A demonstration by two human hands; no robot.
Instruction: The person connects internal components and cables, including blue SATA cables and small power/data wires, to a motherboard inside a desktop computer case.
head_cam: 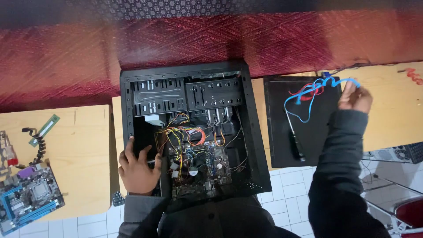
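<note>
The left hand lies flat with fingers spread on the near left corner of the open computer case, gripping nothing, its palm resting on the case's inner floor beside the motherboard. The right hand is stretched well off to the right, its fingers closed on one end of a blue flat cable, which loops away to the left above the black side panel lying flat on the counter. A red cable is tangled in with the blue one near the panel's far edge, and a dark screwdriver rests on the panel below them. The case lies on its side between two wooden surfaces, its drive bays at the far end and a bundle of yellow, orange and black wires running over the board. On the left counter sit a loose blue motherboard, a green memory stick and a coiled black cable, all well apart from either hand. Both arms wear dark grey sleeves.
</note>
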